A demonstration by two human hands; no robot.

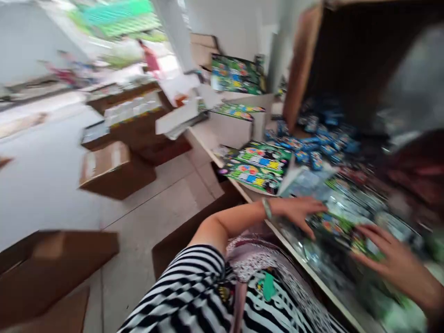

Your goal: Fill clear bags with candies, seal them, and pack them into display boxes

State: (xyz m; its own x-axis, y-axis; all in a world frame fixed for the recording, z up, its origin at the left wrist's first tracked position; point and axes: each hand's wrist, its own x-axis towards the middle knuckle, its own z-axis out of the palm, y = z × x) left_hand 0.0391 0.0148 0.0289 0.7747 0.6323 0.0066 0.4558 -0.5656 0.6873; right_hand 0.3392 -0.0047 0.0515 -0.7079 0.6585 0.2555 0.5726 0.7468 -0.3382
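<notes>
- The left hand (300, 213), with a pale bracelet (266, 209) at its wrist, reaches over the worktable (301, 256). Its thumb and fingers stand well apart at the near-left end of a printed packet (335, 225); whether they grip it I cannot tell.
- The right hand (386, 252) is at the packet's other end, forefinger extended along it and thumb below, with a gap between them. Blur hides whether they pinch the packet.
- The packet, green and black with bright print, lies between the two hands above a spread of clear plastic, probably bags.
- Just beyond the left hand, flat printed cartons (260, 164) in green and black, with yellow and blue lettering, lie near the table's edge.
- Farther along, a white box (231, 132) stands on the table, with an upright printed panel (236, 74) behind it.
- Blue wrapped pieces (322, 141) lie heaped at the mouth of a large cardboard box (301, 69), whose inside is dark.
- On the tiled floor to the left stand a taped brown carton (111, 169) and, nearer, another brown carton (65, 263).
- The person wears a black-and-white striped top (187, 282) and a pink apron with lace trim (255, 263).
</notes>
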